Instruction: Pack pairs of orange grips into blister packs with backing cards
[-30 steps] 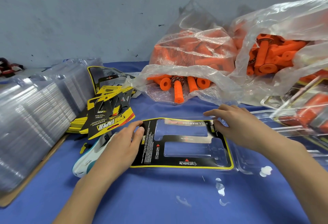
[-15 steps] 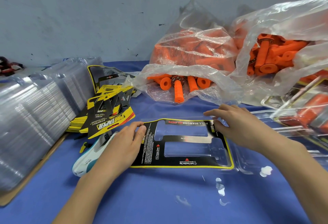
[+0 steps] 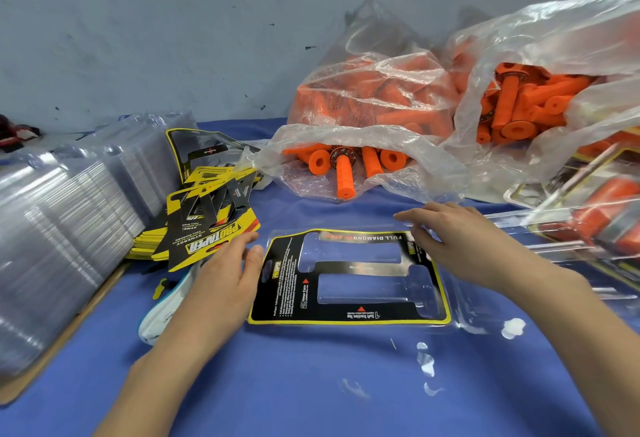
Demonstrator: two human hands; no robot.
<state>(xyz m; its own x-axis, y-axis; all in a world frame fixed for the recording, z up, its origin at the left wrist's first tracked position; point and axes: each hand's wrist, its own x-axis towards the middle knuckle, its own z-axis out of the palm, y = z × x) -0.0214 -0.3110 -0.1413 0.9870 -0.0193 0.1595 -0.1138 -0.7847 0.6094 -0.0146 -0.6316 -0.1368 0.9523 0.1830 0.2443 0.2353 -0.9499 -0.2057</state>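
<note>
Two clear plastic bags are sitting at the back of the blue bench [image 3: 311, 384]. Left bag [image 3: 363, 65] and right bag [image 3: 554, 38] are both holding loose orange grips [image 3: 343, 173], with a few lying in the left bag's open mouth. Blister pack [image 3: 465, 315] is lying flat at bench centre, carrying a black-and-yellow backing card [image 3: 346, 317].

Left hand [image 3: 225, 284] is lying flat, fingers straight, fingertips touching the pack's left edge. Right hand [image 3: 460, 242] is resting over the pack's far right corner, fingers loosely extended, gripping nothing.
</note>
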